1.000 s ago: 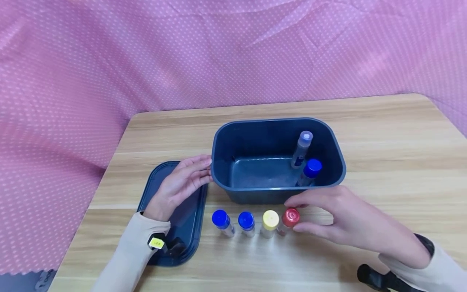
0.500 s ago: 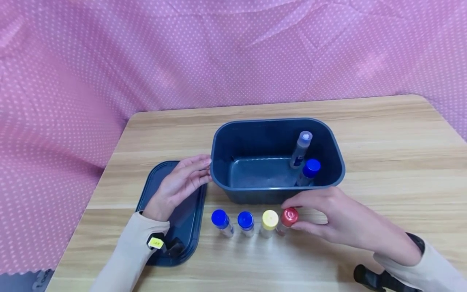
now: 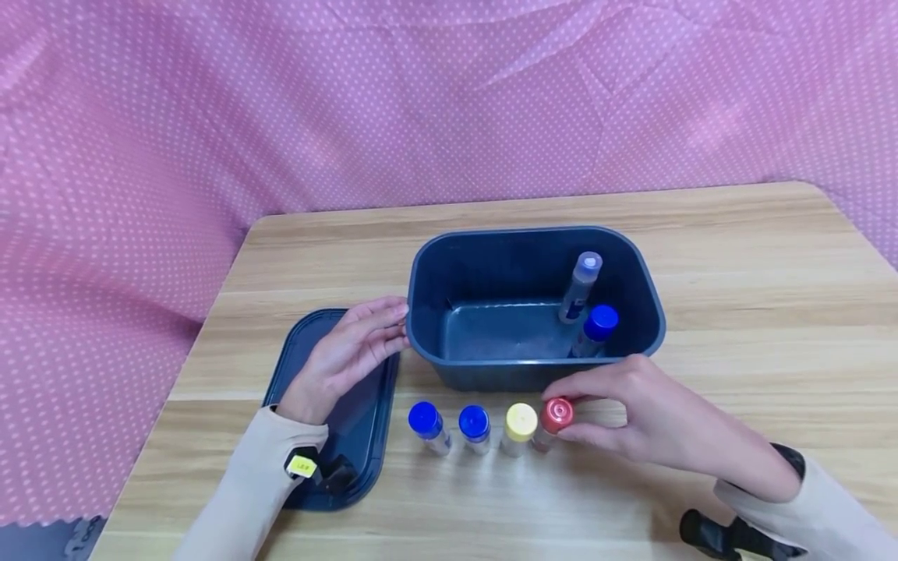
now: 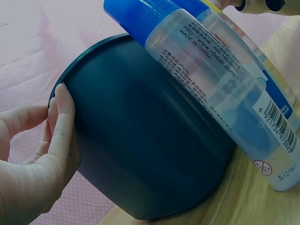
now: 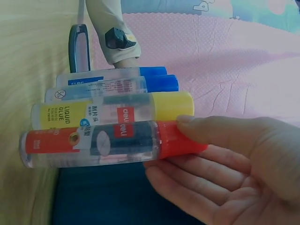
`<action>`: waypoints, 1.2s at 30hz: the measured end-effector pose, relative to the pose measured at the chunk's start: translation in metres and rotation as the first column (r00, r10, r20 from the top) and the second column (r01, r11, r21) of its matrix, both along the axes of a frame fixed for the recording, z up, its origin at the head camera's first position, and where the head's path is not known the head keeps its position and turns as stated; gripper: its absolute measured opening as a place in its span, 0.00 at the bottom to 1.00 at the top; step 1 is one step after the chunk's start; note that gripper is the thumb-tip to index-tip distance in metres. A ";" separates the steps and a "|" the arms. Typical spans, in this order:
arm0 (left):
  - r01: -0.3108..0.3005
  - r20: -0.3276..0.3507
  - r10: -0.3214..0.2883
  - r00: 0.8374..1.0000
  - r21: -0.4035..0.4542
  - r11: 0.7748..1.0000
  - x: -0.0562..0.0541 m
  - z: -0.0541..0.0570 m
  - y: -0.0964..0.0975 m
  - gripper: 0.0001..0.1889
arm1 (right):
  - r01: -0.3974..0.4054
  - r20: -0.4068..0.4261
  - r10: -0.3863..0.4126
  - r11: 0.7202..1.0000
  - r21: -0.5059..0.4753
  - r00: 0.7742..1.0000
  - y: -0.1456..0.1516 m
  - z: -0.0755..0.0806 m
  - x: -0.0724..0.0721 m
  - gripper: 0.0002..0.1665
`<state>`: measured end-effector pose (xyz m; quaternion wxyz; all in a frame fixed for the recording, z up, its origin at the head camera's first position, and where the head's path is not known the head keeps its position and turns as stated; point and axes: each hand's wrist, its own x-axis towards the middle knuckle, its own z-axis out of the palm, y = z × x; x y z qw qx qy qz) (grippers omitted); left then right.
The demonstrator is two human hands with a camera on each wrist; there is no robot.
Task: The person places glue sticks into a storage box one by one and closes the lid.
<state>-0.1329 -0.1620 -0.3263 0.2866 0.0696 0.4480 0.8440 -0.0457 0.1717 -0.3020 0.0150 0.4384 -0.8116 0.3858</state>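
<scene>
A glue bottle with a red cap stands upright at the right end of a row on the table. My right hand pinches that cap between thumb and fingers. Left of it stand a yellow-capped liquid glue bottle and two blue-capped bottles. Behind the row is a dark blue bin. Fingertips of my left hand touch the bin's left outer side just below its rim, seen closer in the left wrist view. Inside the bin, at the right, stand a blue-capped bottle and one with a translucent cap.
A dark blue lid lies flat on the wooden table, under my left wrist. A pink dotted cloth hangs behind the table. Black camera gear sits at my right wrist.
My right wrist and forearm have shifted slightly left while the fingers stay at the red cap. The bottles, the bin and my left hand stay where they were.
</scene>
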 end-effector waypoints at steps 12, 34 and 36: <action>-0.008 0.010 0.009 1.000 -0.014 1.000 0.000 0.002 0.000 0.10 | 0.083 -0.081 -0.090 0.993 -0.089 0.993 0.015 0.020 0.003 0.21; 0.022 -0.029 -0.023 0.999 -0.020 1.000 -0.001 -0.001 -0.003 0.11 | -0.041 -0.164 -0.030 0.910 -0.413 0.986 0.038 0.047 -0.028 0.28; 0.024 -0.032 -0.024 0.999 -0.017 1.000 -0.002 -0.001 -0.004 0.11 | -0.059 -0.150 -0.012 0.884 -0.464 0.989 0.037 0.049 -0.030 0.27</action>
